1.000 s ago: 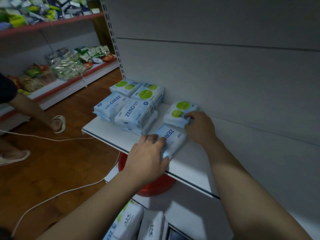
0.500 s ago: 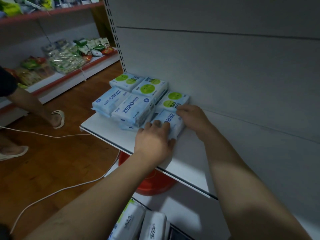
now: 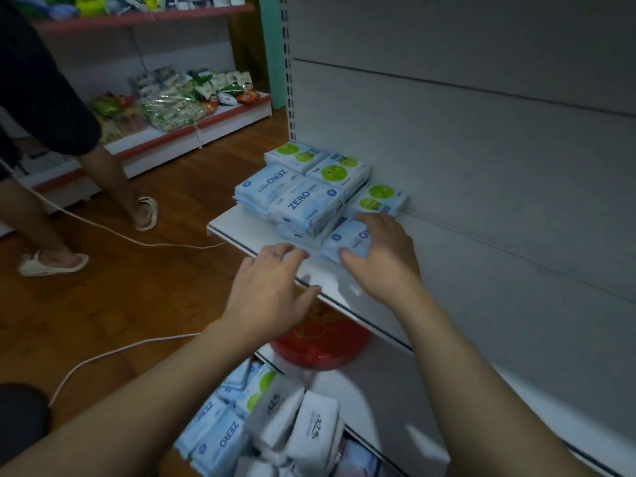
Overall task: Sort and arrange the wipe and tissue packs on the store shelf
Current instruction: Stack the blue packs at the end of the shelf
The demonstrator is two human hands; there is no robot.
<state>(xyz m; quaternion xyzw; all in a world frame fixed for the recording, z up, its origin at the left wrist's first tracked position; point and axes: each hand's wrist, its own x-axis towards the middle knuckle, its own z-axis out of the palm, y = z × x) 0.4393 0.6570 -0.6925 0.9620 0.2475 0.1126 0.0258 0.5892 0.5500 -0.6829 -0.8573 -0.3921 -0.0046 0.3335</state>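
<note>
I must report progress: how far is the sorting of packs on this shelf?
Done: blue ZERO stacks and green-dot packs lie grouped at the far end of the shelf. In hand: the right hand grips another blue ZERO pack beside them; the left hand hovers, holding nothing. Left: a mixed pile of blue, green and white packs lies below.

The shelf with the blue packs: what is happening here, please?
A person is arranging packs on the white shelf. The right hand holds a blue ZERO pack lying beside the stacked blue packs and green-dot packs. The left hand is open over the shelf's front edge, holding nothing. More packs lie lower down.
</note>
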